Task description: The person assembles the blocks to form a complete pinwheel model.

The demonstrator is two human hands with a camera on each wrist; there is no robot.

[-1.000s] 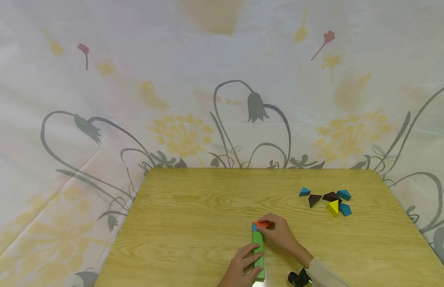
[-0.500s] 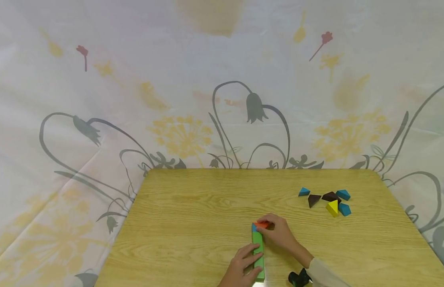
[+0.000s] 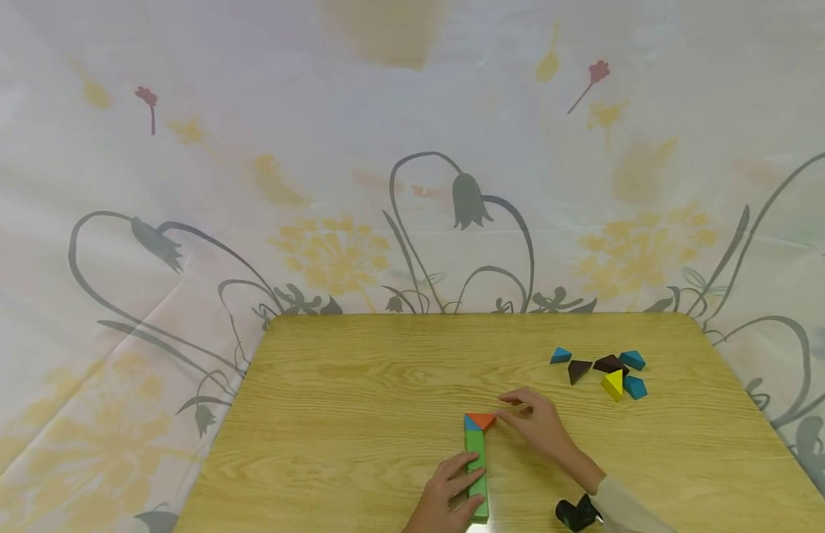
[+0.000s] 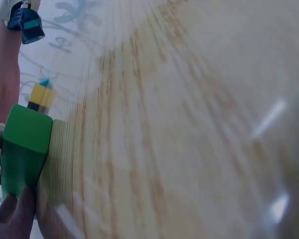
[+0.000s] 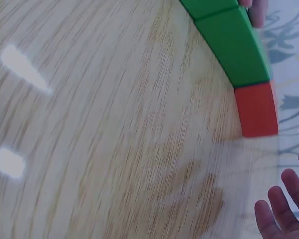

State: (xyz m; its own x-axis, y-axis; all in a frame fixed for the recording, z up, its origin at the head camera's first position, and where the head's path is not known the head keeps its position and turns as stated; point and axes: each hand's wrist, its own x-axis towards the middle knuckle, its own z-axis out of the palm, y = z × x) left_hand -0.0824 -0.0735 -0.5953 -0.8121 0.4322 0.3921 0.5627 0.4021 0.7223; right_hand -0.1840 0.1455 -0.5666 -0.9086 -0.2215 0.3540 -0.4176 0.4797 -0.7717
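Backdrop (image 3: 305, 96): pale sheeting printed with drooping grey flowers and faded yellow and reddish blossoms, behind a wood-grain desk (image 3: 345, 385).
Green blocks (image 3: 475, 442): laid end to end in a straight row near the middle of the desk's closer side, running away from the person; a seam between two of them shows in the right wrist view.
Blue triangle (image 3: 472, 424): set against the far end of the green row, on its left side.
Orange-red triangle (image 3: 482, 420): meets the blue one along a slanted edge, one corner pointing right, past the side of the row.
Left hand (image 3: 447, 488): pinches the green row, with fingertips on two sides of the nearest block in the left wrist view.
Right hand (image 3: 539, 426): fingers spread, tips just beside the orange-red corner; whether one touches it cannot be told.
Right wrist: a small black device (image 3: 576, 512) beside a light sleeve (image 3: 628, 507).
Far right of the desk: a loose cluster of one yellow block (image 3: 613, 386), two dark brown blocks (image 3: 579, 371) and three blue blocks (image 3: 635, 387), well apart from the row.
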